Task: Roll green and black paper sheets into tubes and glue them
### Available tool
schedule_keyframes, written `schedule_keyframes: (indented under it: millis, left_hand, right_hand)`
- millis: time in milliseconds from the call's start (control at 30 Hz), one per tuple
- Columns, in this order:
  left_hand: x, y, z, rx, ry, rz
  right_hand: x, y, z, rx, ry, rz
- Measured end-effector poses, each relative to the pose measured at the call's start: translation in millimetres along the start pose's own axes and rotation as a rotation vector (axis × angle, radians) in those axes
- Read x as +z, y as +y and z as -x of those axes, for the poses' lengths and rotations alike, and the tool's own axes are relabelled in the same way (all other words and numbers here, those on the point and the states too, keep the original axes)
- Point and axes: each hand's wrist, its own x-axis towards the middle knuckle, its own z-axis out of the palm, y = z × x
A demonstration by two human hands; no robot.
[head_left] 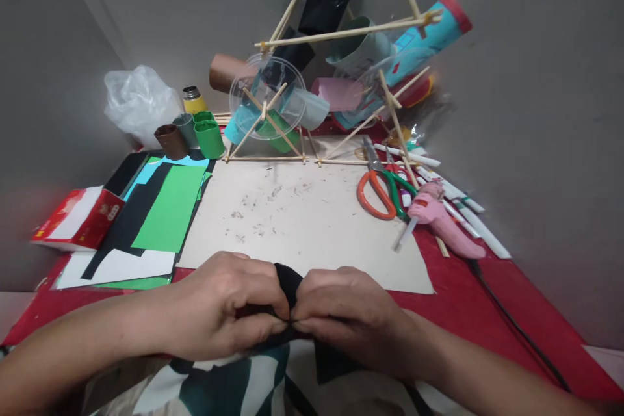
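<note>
A black piece (288, 281), which looks like paper, is pinched between both hands at the near edge of the table, mostly covered by the fingers. My left hand (234, 302) is closed on its left side, thumb and forefinger pressed together. From the right, my right hand (341, 309) grips it the same way, and the fingertips of the two hands nearly touch. Beyond the hands lies a beige board (292, 214) with dark specks on it.
A stick frame (341, 32) with clear discs and coloured paper tubes rises at the back. On the right are orange scissors (373, 198), green-handled scissors (397, 192) and a pink glue gun (451, 227) with its cable. Coloured sheets (170, 208) and a red box (82, 218) lie left.
</note>
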Motion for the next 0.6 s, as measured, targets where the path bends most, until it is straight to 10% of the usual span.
schedule_keyframes:
  millis: [600]
  left_hand:
    - [-11.8, -18, -1, -0.216, -0.011, 0.298]
  right_hand:
    - [-8, 10, -2, 0.104, 0.077, -0.251]
